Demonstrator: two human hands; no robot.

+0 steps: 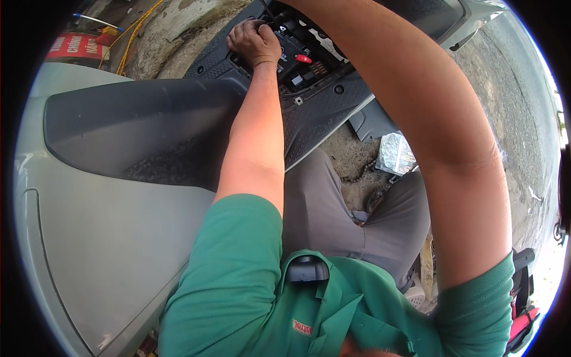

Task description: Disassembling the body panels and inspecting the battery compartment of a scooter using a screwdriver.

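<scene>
My left hand (254, 43) is over the opened compartment in the scooter's dark floorboard (315, 116), at its left side. Its fingers are bent down around something dark that I cannot make out. Beside the hand lies a black battery-like box (288, 52) with white markings. A small red cap (304, 59) sits to the right of it, near a row of small fuse-like pieces (320, 67). My right forearm (380, 53) crosses above the compartment's right side and leaves at the top edge, so my right hand is out of the picture.
The scooter's black seat (143, 128) and grey-green body panel (113, 250) fill the left. On the ground by my knees lie a grey panel (373, 121) and a clear plastic bag (395, 153). A yellow cord (132, 38) runs at the far left.
</scene>
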